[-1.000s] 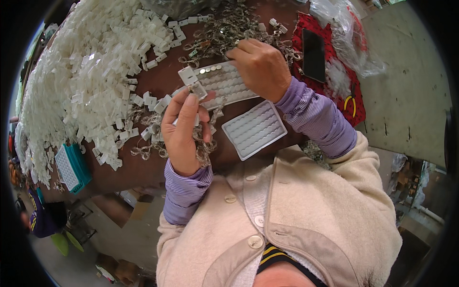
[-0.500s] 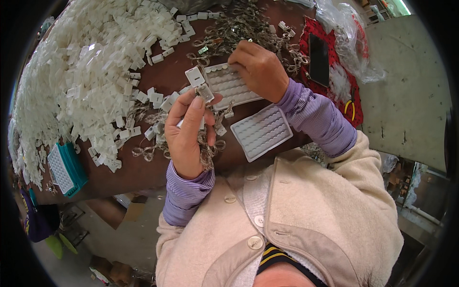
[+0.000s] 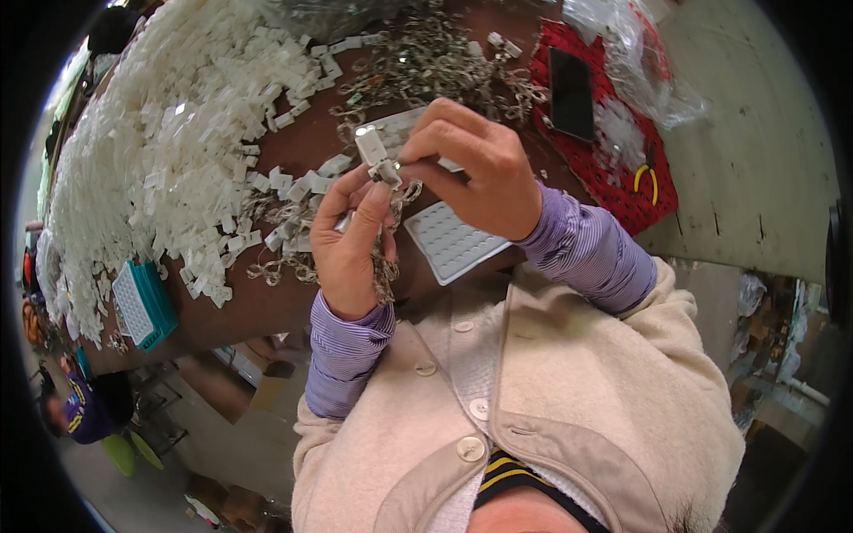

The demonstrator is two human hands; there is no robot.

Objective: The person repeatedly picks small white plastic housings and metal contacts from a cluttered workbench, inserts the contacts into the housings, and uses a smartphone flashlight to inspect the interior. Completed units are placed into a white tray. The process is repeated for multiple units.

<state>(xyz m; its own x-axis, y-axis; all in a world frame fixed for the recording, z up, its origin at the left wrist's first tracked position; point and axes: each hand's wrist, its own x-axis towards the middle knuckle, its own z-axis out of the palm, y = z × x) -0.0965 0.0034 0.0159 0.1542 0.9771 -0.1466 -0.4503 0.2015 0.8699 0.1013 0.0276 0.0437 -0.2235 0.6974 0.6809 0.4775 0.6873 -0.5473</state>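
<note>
**A phone screen and a plastic bag**

A dark, rectangular phone (image 3: 570, 93) lies screen-up on the red mat (image 3: 613, 169) at the counter's far right. Just beyond it sits a crumpled clear plastic bag (image 3: 635, 53).

Both hands raised close together, fingertips nearly meeting. Left hand (image 3: 351, 244) – palm side toward cam, fingers upright, thumb & index pinched at the top. Right hand (image 3: 475, 169) comes in from the right, back of hand up, fingers curled down into a pinch – prob. thumb underneath, hidden. Both forearms bent, striped purple cuffs at wrists.
</note>
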